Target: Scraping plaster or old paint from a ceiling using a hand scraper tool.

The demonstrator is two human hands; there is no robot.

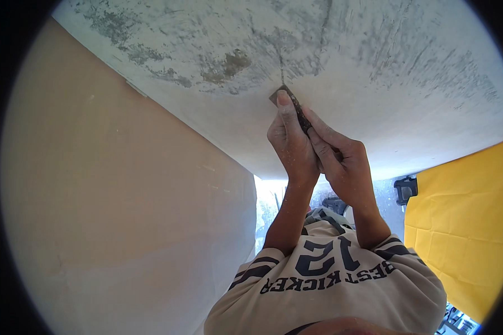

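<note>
Both of my hands hold a dark, flat rectangular piece (302, 119) against a white, dusty surface (207, 109). It looks like a sanding pad, though its exact kind is hard to make out. My left hand (297, 148) grips it with the thumb laid along its face near the far corner. Close against it, my right hand (343, 159) pinches the near edge, its forefinger reaching along the side. Dust coats the fingers. Beyond the piece, grey scuffed streaks and a brownish worn patch (229, 65) mark the surface.
A plain beige panel or wall (128, 190) fills the left, meeting the white surface along a slanting edge. To the right hangs a creased yellow sheet (464, 212), with a black object (406, 190) by its upper corner. Another dark object (335, 205) shows behind my forearms.
</note>
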